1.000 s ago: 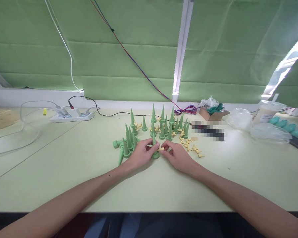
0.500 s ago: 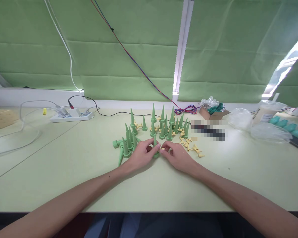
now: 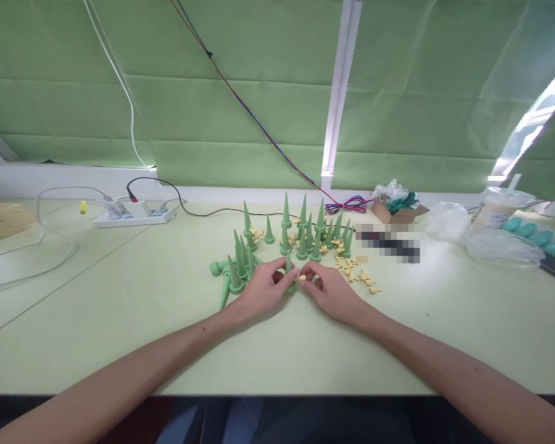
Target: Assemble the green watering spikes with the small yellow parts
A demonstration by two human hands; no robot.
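Surface point(image 3: 120, 333): green cones point(image 3: 269, 231) & yellow bits point(image 3: 350, 271) mid; power strip point(image 3: 134, 217) L; box point(image 3: 395, 213), bags point(image 3: 448, 221), cup point(image 3: 494, 209) R.

Illegible lettering point(image 3: 480, 213) on cup point(image 3: 501, 206)

To your left on the table point(image 3: 120, 333), you have a white power strip point(image 3: 134, 217) with plugs in it, a small yellow tag point(image 3: 82, 208) near it and a cardboard box point(image 3: 5, 220) at the edge of view. To your right sit an open carton point(image 3: 398, 213) holding crumpled clear plastic, a lidded drink cup point(image 3: 494, 209) with a straw, and a row of teal objects point(image 3: 534, 235).
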